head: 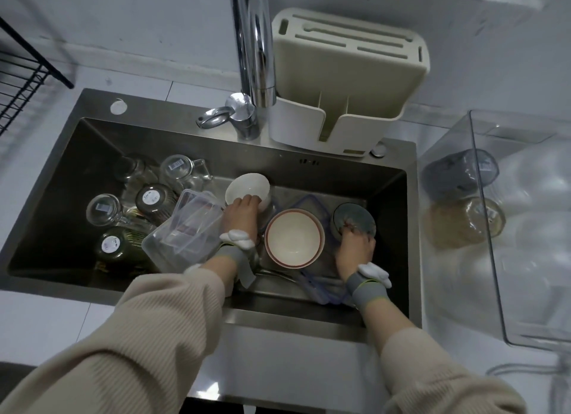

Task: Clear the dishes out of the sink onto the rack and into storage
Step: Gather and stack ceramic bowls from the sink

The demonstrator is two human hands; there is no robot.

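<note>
1. Steel sink (92,142) seen from above; both hands are lowered into its basin.
2. Left hand (241,213): the near rim of a small white bowl (247,186) is gripped, with the fingers curled over the edge. The bowl is tilted and sits toward the back of the basin, below the tap.
3. Right hand (355,247): a dark grey-green bowl (352,217) is held at its near edge, fingertips curled onto the rim. This bowl lies at the right of the basin.
4. Between the two hands a larger cream bowl (293,237) with a reddish rim is seated upright, over a blue-edged container lid (312,203) that lies partly beneath it.
5. A clear plastic container (182,231) is tilted just left of the left wrist.
6. Several glass jars (151,197) are lying on their sides at the left end of the basin.
7. A chrome faucet (253,43) and a cream utensil holder (346,83) are placed behind the basin.
8. A black wire rack (21,83) is noted at far left.
9. A clear storage bin (509,228) stands on the counter to the right; two blurred jars are seen through its wall.
</note>
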